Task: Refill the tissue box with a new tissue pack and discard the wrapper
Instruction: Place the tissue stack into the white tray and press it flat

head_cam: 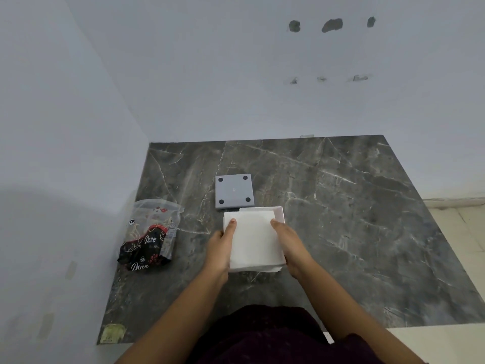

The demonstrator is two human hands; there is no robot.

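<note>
A square stack of white tissues (253,240) is held between both my hands just above the dark marble counter (341,219). My left hand (221,248) grips its left side, my right hand (288,243) its right side. Behind the stack, a corner of the white tissue box (279,212) shows; the rest of it is hidden by the tissues. The box's grey square base plate (234,190), with dark feet at its corners, lies flat behind the box. The opened plastic wrapper (149,235), clear and black with red print, lies to the left by the wall.
White walls close off the counter at the left and the back. A pale floor or ledge (462,227) runs beyond the counter's right edge. A yellowish sticker (112,333) sits at the counter's near left corner.
</note>
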